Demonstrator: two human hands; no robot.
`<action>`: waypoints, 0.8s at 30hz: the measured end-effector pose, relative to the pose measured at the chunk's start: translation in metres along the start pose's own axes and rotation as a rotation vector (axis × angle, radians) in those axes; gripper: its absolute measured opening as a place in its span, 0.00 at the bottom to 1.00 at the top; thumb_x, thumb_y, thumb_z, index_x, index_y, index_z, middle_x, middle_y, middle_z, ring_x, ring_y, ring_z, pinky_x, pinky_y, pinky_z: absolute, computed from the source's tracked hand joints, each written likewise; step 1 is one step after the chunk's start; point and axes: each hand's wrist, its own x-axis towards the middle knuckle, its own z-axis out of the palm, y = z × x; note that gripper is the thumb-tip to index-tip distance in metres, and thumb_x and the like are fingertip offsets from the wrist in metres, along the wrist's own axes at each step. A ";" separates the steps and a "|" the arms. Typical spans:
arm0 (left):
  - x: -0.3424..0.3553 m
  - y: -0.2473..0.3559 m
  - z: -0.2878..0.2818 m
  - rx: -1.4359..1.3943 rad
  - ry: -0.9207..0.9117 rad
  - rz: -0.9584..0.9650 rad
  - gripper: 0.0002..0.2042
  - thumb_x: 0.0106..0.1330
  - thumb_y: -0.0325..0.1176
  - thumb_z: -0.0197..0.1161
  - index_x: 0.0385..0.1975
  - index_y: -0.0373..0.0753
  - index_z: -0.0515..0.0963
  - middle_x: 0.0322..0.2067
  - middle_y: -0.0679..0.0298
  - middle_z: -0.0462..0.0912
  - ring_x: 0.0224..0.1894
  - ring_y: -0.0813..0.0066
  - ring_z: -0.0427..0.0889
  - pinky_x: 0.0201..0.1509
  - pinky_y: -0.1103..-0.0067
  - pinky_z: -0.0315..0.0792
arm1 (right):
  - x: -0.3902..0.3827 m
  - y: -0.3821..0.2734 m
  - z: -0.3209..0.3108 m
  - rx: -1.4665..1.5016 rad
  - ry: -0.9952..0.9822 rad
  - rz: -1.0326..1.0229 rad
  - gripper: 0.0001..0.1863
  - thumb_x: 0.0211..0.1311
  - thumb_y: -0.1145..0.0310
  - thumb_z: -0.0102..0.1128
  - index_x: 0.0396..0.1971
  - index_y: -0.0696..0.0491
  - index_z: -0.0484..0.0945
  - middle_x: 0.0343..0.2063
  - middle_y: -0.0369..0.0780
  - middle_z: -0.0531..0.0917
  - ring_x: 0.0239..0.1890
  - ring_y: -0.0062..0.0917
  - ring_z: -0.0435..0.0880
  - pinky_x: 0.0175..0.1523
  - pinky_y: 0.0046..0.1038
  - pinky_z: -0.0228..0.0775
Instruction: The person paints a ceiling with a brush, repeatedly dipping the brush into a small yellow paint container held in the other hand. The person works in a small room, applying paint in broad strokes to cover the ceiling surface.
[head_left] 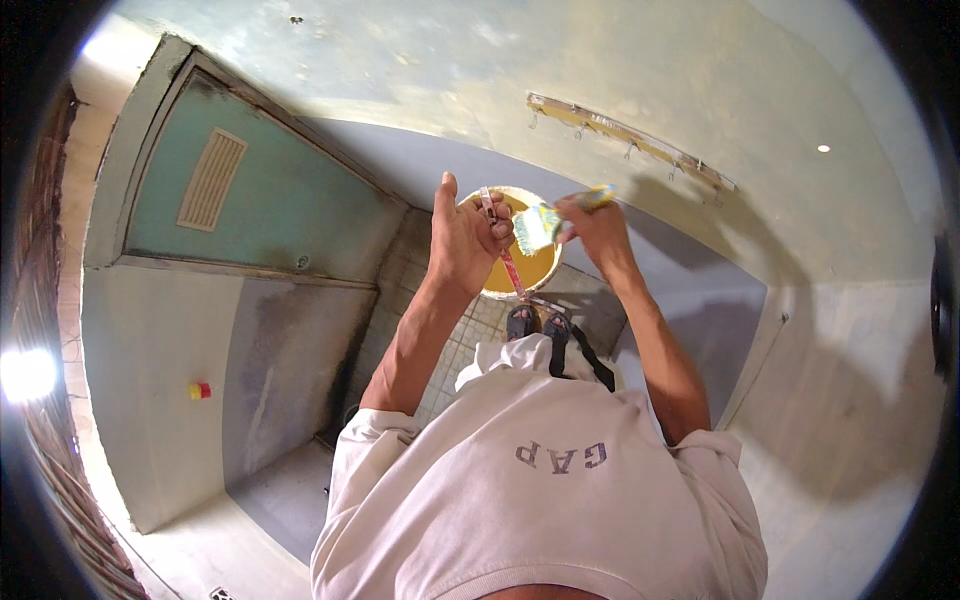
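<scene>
My left hand point(470, 240) has its fingers curled round a narrow red and white strap-like handle point(511, 272), thumb pointing up. That handle runs across the mouth of a round pale bucket point(494, 294) with yellow-ochre liquid point(538, 268) in it, probably paint. In my right hand point(598, 236) is a paintbrush point(537, 229), its yellow and blue handle pointing up and right. The brush's pale, greenish bristles are over the bucket, near my left fingers. Whether the bristles touch the liquid, I cannot tell. Some motion blur softens the brush.
Ahead is a pale wall with a hook rail point(630, 142). A teal door point(270, 165) with a vent point(212, 180) stands at left. Below lies a tiled floor point(450, 345) with my sandalled feet point(522, 321). A bright lamp point(28, 375) shines at far left.
</scene>
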 end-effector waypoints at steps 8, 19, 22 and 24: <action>0.003 -0.001 -0.013 -0.019 -0.061 -0.054 0.33 0.74 0.65 0.39 0.41 0.35 0.73 0.32 0.61 0.76 0.28 0.70 0.73 0.36 0.74 0.70 | -0.033 0.089 -0.034 1.003 -0.096 0.286 0.25 0.68 0.43 0.57 0.53 0.48 0.78 0.39 0.36 0.85 0.46 0.27 0.85 0.44 0.47 0.78; 0.021 -0.020 -0.074 0.175 0.168 -0.088 0.37 0.65 0.74 0.45 0.35 0.38 0.77 0.21 0.68 0.75 0.22 0.71 0.72 0.27 0.74 0.67 | -0.084 -0.033 -0.158 1.161 0.310 -0.450 0.19 0.69 0.66 0.63 0.57 0.47 0.73 0.48 0.40 0.83 0.49 0.28 0.86 0.41 0.40 0.88; 0.042 -0.037 -0.110 0.205 0.168 -0.156 0.37 0.64 0.74 0.44 0.35 0.37 0.76 0.21 0.67 0.74 0.23 0.68 0.71 0.28 0.71 0.65 | -0.100 -0.100 -0.221 0.819 0.773 -0.681 0.21 0.67 0.68 0.63 0.58 0.53 0.72 0.52 0.40 0.81 0.50 0.28 0.85 0.45 0.36 0.86; 0.051 -0.044 -0.131 0.201 0.193 -0.175 0.37 0.65 0.73 0.43 0.34 0.37 0.75 0.22 0.67 0.73 0.22 0.68 0.69 0.28 0.72 0.64 | -0.106 -0.138 -0.247 0.570 0.874 -0.984 0.18 0.68 0.71 0.64 0.55 0.56 0.76 0.48 0.40 0.82 0.48 0.23 0.84 0.47 0.31 0.84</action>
